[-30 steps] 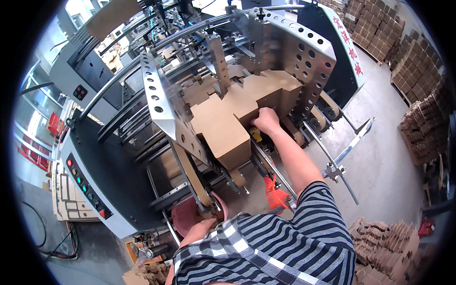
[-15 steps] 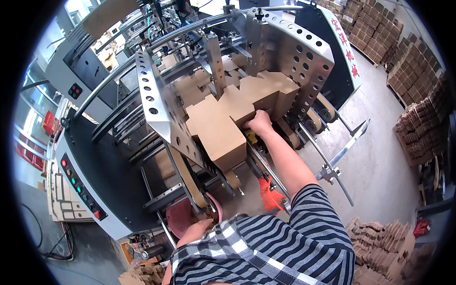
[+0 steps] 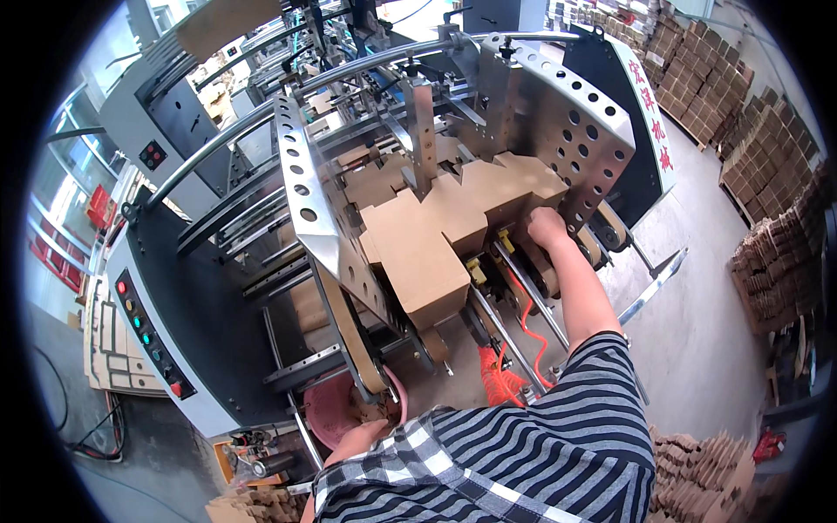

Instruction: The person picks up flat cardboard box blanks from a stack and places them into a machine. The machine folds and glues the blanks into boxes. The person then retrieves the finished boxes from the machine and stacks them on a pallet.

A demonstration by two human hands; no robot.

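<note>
A stack of flat brown cardboard blanks [image 3: 414,240] with notched edges rests between the perforated metal side plates of a machine. My right hand [image 3: 546,227] is closed in a fist at the stack's front right edge, close to the right perforated plate [image 3: 602,113]. I see nothing in its curled fingers. Low in front of me is my left hand [image 3: 368,431], by the rim of a pink bucket [image 3: 327,410]. Its fingers are mostly hidden, so its grip does not show.
Metal rods [image 3: 514,349] and an orange coiled hose [image 3: 499,379] lie below the stack. A control panel with buttons [image 3: 144,336] is on the machine's left side. Bundled cardboard [image 3: 702,70] stands on pallets at the right, and loose cardboard [image 3: 702,471] is piled at lower right.
My right hand has moved right along the stack's front edge, from its middle notch to the right end, uncovering yellow parts below. My left hand stays by the bucket. The view has shifted slightly.
</note>
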